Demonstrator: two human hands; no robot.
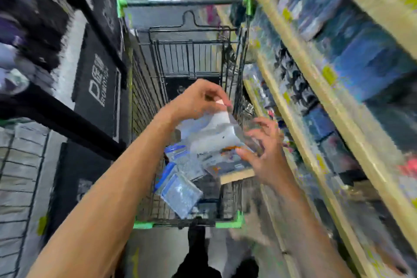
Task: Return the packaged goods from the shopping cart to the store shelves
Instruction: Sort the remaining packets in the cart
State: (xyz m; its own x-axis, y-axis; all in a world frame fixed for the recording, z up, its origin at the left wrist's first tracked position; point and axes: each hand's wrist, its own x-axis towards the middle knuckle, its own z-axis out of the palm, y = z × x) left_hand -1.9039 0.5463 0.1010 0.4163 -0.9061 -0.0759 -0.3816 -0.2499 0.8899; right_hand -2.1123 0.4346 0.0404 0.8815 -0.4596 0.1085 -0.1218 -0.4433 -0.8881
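Observation:
A black wire shopping cart with green corners stands in front of me. My left hand pinches the top of a clear plastic package with a white header, held above the cart. My right hand touches the package's lower right edge with its fingers spread; whether it grips is unclear. Below the package, several clear packets with blue tops lie in the cart. The store shelves run along the right, blurred and stocked with packaged goods.
A wooden board lies in the cart under the package. Dark panels and a wire rack stand to the left. My dark trousers and shoes show below the cart's near edge.

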